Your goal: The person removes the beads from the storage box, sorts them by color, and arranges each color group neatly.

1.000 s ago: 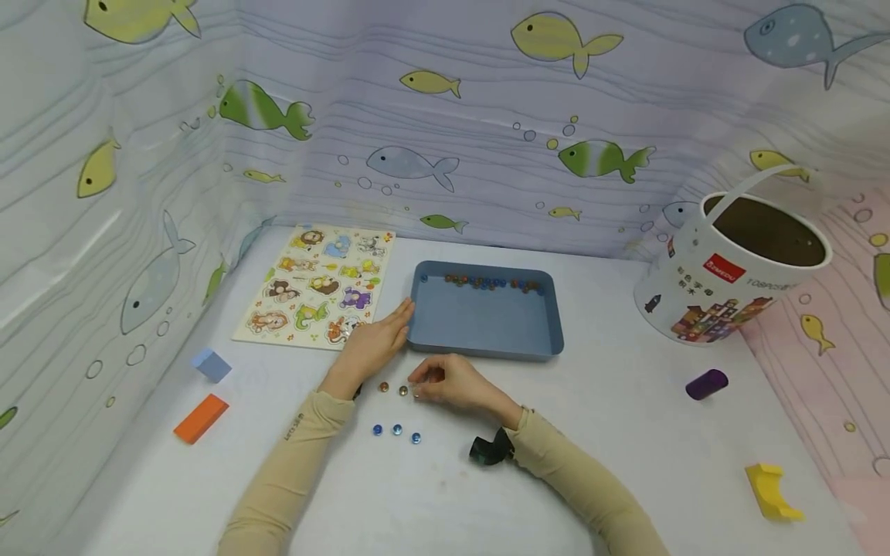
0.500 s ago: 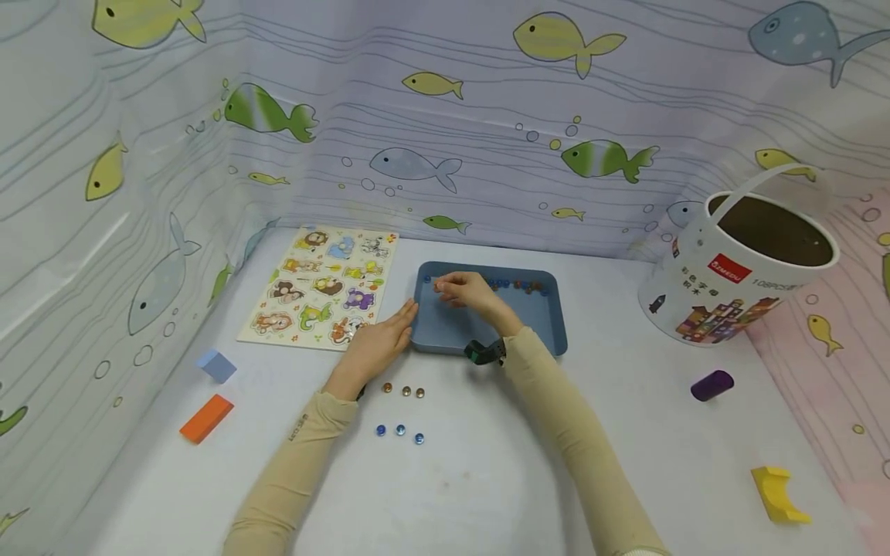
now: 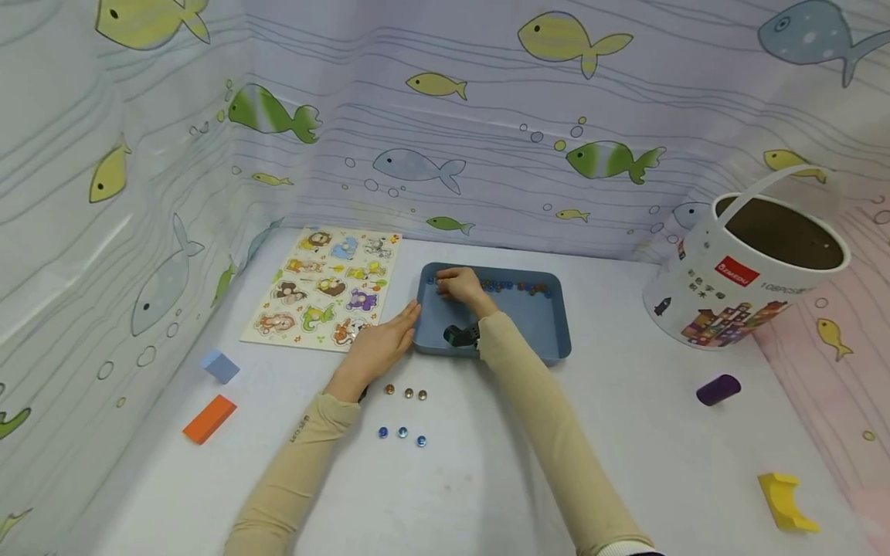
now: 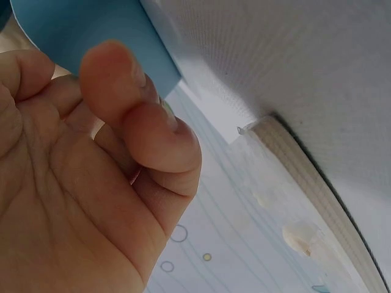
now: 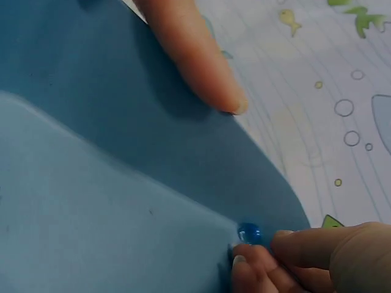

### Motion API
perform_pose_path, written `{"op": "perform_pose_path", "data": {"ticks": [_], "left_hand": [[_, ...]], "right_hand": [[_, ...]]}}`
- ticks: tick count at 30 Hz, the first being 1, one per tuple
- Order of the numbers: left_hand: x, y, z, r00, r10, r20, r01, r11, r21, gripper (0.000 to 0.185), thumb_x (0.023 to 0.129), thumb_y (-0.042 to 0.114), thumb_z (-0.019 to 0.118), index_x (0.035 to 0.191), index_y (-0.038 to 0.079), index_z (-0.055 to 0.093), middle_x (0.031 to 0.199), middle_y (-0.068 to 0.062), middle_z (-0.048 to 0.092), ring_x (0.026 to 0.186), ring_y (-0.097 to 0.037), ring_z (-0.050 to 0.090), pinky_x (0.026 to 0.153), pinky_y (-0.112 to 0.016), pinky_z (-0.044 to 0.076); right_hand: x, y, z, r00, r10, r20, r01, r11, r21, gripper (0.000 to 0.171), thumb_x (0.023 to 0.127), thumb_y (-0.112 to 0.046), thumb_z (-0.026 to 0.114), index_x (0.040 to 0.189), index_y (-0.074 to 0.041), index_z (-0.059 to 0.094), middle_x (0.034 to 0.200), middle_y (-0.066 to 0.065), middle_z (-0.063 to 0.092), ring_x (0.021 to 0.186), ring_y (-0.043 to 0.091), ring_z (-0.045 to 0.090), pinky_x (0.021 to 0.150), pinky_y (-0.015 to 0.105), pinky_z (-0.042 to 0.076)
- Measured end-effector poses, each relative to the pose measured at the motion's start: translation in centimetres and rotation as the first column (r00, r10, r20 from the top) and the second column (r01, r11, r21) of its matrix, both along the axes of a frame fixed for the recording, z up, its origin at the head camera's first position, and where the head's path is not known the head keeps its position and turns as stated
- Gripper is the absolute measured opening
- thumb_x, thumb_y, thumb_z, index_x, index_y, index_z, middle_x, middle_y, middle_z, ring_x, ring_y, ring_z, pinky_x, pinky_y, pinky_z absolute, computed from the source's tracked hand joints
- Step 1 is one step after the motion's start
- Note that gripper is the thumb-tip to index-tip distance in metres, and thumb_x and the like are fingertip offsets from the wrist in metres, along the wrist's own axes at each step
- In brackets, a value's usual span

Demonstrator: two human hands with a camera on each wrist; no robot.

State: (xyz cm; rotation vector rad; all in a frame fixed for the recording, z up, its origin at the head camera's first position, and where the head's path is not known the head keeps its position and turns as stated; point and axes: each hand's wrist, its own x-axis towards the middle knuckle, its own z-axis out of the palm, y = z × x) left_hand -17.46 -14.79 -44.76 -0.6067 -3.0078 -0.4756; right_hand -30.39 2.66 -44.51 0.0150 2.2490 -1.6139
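My left hand [image 3: 378, 349] rests its fingertips against the left wall of the blue-grey tray [image 3: 497, 349]; the left wrist view shows its palm and bent fingers beside that wall. Inside the tray, my right hand [image 3: 462, 290] reaches into the far left corner, thumb and fingers close together. A blue glass bead [image 5: 248, 233] lies right at those fingertips; whether they pinch anything is hidden. Other blue and orange beads [image 3: 506, 286] line the tray's far side. On the table stand a row of brownish beads [image 3: 409, 394] and a row of blue beads [image 3: 402, 432].
An animal puzzle board [image 3: 321, 287] lies left of the tray. A blue block [image 3: 220, 367] and an orange block [image 3: 209, 419] are at the left. A white bucket [image 3: 723, 286], a purple cylinder [image 3: 719, 390] and a yellow arched block [image 3: 786, 502] stand to the right.
My right hand has left the brownish row on the table and moved up into the tray's far left corner. Three brownish beads now show uncovered. The left hand has stayed at the tray wall.
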Motion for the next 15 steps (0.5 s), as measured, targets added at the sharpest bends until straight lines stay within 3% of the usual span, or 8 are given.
{"op": "perform_pose_path", "data": {"ticks": [5, 9, 11, 15], "left_hand": [[0.1, 0.1, 0.0, 1.000, -0.004, -0.023, 0.004, 1.000, 0.003, 0.047, 0.103, 0.022, 0.043, 0.148, 0.010, 0.038, 0.155, -0.004, 0.037, 0.103, -0.030, 0.068, 0.065, -0.038, 0.055], [0.2, 0.0, 0.0, 1.000, -0.004, -0.014, 0.004, 1.000, 0.004, 0.048, 0.104, 0.023, 0.042, 0.149, 0.009, 0.037, 0.155, -0.004, 0.036, 0.106, -0.031, 0.067, 0.065, -0.038, 0.055], [0.2, 0.0, 0.1, 1.000, 0.000, -0.002, 0.000, 1.000, 0.006, 0.048, 0.104, 0.023, 0.042, 0.149, 0.009, 0.037, 0.156, -0.004, 0.035, 0.108, -0.031, 0.066, 0.065, -0.038, 0.054], [0.1, 0.3, 0.1, 1.000, 0.012, 0.013, -0.012, 1.000, 0.021, 0.048, 0.103, 0.024, 0.043, 0.149, 0.009, 0.037, 0.156, -0.004, 0.035, 0.101, -0.032, 0.068, 0.064, -0.039, 0.054]], "right_hand": [[0.4, -1.0, -0.2, 0.997, -0.019, -0.076, 0.025, 0.996, 0.080, 0.030, 0.093, -0.007, 0.061, 0.122, -0.001, 0.066, 0.117, 0.017, 0.069, 0.100, 0.026, 0.069, 0.088, 0.032, 0.056], [0.9, -1.9, -0.3, 0.987, 0.020, -0.157, 0.012, 0.979, 0.202, 0.027, 0.087, -0.005, 0.067, 0.114, -0.004, 0.072, 0.105, 0.013, 0.074, 0.086, 0.020, 0.070, 0.093, 0.034, 0.052], [1.1, -1.9, -0.3, 0.983, 0.049, -0.176, -0.004, 0.969, 0.247, 0.025, 0.085, -0.006, 0.069, 0.110, -0.006, 0.073, 0.100, 0.013, 0.075, 0.082, 0.019, 0.071, 0.088, 0.031, 0.053], [1.4, -1.4, -0.4, 0.986, 0.073, -0.149, -0.037, 0.973, 0.229, 0.023, 0.086, -0.010, 0.071, 0.108, -0.006, 0.074, 0.105, 0.012, 0.074, 0.085, 0.017, 0.071, 0.073, 0.023, 0.055]]}}
